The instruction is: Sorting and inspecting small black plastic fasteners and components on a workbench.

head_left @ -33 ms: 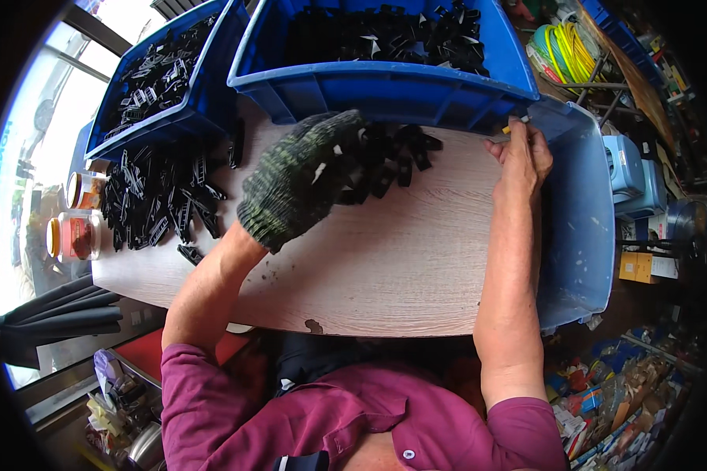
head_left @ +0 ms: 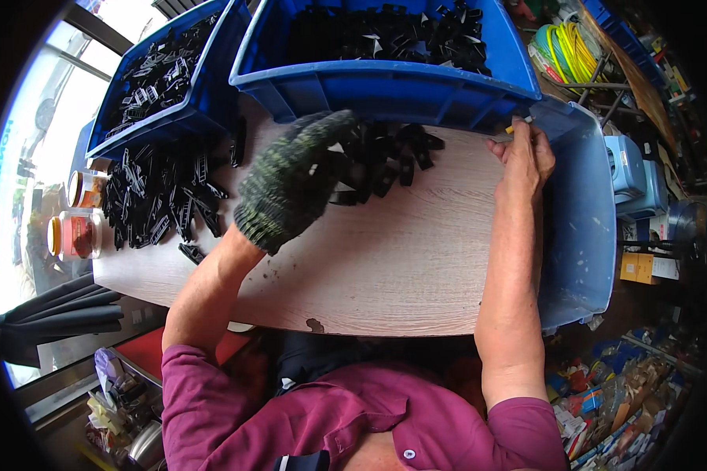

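My left hand (head_left: 293,180) wears a dark green knitted glove. It reaches over the left end of a small pile of black plastic pieces (head_left: 404,161), beside the large blue bin. The glove's fingertips blend into the dark parts, so I cannot tell whether they grip one. My right hand (head_left: 526,155) is bare and closed at the table's right side, near the large bin's front right corner. Between its thumb and fingers it pinches a small yellow-and-white stick (head_left: 518,125), too small to make out further.
A large blue bin (head_left: 385,86) and a smaller blue bin (head_left: 161,118), both holding black parts, stand at the back. Longer black clips (head_left: 153,192) lie heaped on the left, beside two lidded jars (head_left: 78,237). A pale blue tub (head_left: 577,228) stands against the table's (head_left: 393,267) right side.
My gloved left hand has drawn slightly left from the small pile. The yellow-and-white stick in my right hand has shifted slightly; that arm has hardly moved.
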`<state>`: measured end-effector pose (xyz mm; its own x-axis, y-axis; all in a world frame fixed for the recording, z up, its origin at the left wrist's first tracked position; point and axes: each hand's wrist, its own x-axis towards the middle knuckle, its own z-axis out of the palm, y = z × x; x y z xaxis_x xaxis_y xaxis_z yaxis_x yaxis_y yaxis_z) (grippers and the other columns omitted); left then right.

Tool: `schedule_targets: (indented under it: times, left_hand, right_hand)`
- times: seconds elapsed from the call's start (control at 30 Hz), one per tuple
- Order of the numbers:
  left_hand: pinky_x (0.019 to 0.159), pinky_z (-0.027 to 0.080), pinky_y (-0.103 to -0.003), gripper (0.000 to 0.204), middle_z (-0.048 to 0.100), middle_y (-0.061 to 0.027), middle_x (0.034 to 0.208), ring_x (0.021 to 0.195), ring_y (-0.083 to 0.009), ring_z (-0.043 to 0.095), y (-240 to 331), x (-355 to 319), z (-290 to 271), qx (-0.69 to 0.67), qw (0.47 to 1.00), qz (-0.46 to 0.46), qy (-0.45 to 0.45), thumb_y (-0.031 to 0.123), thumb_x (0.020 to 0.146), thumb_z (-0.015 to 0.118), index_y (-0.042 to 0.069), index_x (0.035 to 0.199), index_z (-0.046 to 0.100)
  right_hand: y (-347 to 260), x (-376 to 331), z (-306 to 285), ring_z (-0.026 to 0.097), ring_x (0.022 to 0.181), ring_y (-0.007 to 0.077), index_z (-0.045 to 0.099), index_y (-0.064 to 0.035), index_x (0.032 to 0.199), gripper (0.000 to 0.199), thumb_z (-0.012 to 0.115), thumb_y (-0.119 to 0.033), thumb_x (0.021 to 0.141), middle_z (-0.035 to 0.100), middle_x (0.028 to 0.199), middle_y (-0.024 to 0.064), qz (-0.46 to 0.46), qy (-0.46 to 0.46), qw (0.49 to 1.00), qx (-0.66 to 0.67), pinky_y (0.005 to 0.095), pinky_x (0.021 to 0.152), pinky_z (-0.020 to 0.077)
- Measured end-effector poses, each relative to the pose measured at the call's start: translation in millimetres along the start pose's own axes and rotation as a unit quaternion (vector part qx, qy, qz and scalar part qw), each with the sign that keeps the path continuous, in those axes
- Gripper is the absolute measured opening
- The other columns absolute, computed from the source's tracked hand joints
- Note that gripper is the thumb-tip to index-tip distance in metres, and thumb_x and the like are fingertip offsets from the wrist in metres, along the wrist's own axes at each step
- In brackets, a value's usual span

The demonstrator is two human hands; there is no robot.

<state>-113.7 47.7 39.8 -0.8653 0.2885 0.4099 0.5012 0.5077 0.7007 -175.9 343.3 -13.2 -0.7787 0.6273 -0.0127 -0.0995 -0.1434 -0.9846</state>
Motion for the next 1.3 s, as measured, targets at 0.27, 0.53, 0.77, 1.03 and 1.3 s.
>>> schedule_targets:
  times: [0.27,0.53,0.77,1.03,1.3]
  left_hand:
    - [0.104,0.042,-0.050,0.052,0.057,-0.0224,0.130,0.122,-0.0424,0.052,-3.0,-63.7,-16.9,0.246,0.968,-0.027,0.040,0.019,0.083,0.074,0.007,0.131,0.058]
    - [0.110,0.032,-0.057,0.072,0.044,-0.0313,0.140,0.128,-0.0505,0.042,-10.1,-25.5,23.7,0.226,0.973,0.013,-0.041,0.034,0.087,0.068,-0.002,0.143,0.040]
    - [0.104,0.037,-0.059,0.067,0.053,-0.0283,0.131,0.123,-0.0518,0.046,-14.7,-3.9,49.3,0.165,0.980,0.113,0.018,0.028,0.084,0.073,-0.004,0.136,0.045]
    - [0.091,0.049,-0.049,0.047,0.066,-0.0152,0.110,0.106,-0.0377,0.061,38.8,75.7,10.0,0.135,0.946,0.270,0.115,0.020,0.077,0.078,0.006,0.119,0.063]
    - [0.102,0.047,-0.041,0.062,0.060,-0.0199,0.130,0.124,-0.0352,0.056,28.0,216.9,32.7,0.235,0.962,0.111,-0.090,0.041,0.087,0.071,0.011,0.138,0.053]
  right_hand:
    - [-3.1,-0.3,1.1,0.047,0.047,0.0102,0.060,-0.0029,0.086,0.017,0.069,-0.017,0.088,0.041,0.053,-0.0012,0.001,0.002,1.000,-0.013,0.0349,0.061,0.0596]
    - [-7.3,-2.3,-0.2,0.046,0.046,0.0106,0.058,-0.0031,0.083,0.021,0.069,-0.020,0.089,0.039,0.051,-0.0018,0.014,-0.005,1.000,0.006,0.0340,0.060,0.0578]
    - [1.2,-0.1,-0.6,0.047,0.044,0.0096,0.059,-0.0037,0.087,0.022,0.070,-0.022,0.089,0.043,0.054,-0.0019,0.006,0.015,1.000,0.008,0.0335,0.058,0.0586]
    - [0.1,4.0,-5.3,0.051,0.046,0.0096,0.058,-0.0043,0.091,0.018,0.067,-0.020,0.093,0.053,0.064,0.0012,0.017,-0.013,1.000,0.000,0.0338,0.055,0.0583]
    - [7.2,5.1,-5.8,0.052,0.048,0.0110,0.058,-0.0031,0.097,0.019,0.068,-0.018,0.091,0.059,0.081,0.0053,0.043,-0.014,0.999,0.018,0.0322,0.053,0.0565]
